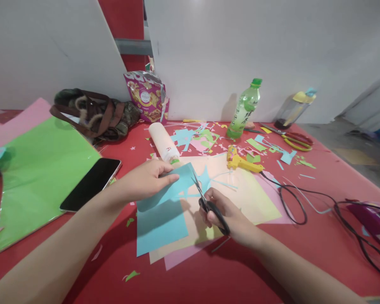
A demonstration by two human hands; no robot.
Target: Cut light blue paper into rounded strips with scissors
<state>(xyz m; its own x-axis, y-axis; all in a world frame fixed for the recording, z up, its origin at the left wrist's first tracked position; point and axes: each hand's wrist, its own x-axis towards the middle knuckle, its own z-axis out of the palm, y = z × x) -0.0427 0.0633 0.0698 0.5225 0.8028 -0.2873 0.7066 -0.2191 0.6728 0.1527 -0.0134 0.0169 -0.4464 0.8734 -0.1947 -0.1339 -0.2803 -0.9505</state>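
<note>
My left hand (147, 179) pinches the top edge of a light blue paper sheet (164, 215) and lifts it slightly off the table. My right hand (229, 215) grips black-handled scissors (209, 202), fingers through the loops, with the blades reaching into the blue sheet near its upper right part. A jagged cut shape shows in the blue paper by the blades. Under the blue sheet lie cream, yellow and pink papers (240, 198) on the red table (272, 261).
A black phone (91, 183) lies on green paper (38, 177) at left, a bag (95, 114) and snack packet (147, 95) behind. A yellow glue gun (240, 162) with black cable (304, 207), a cream tube (163, 141), green bottle (245, 109), second scissors (296, 139) and paper scraps lie beyond.
</note>
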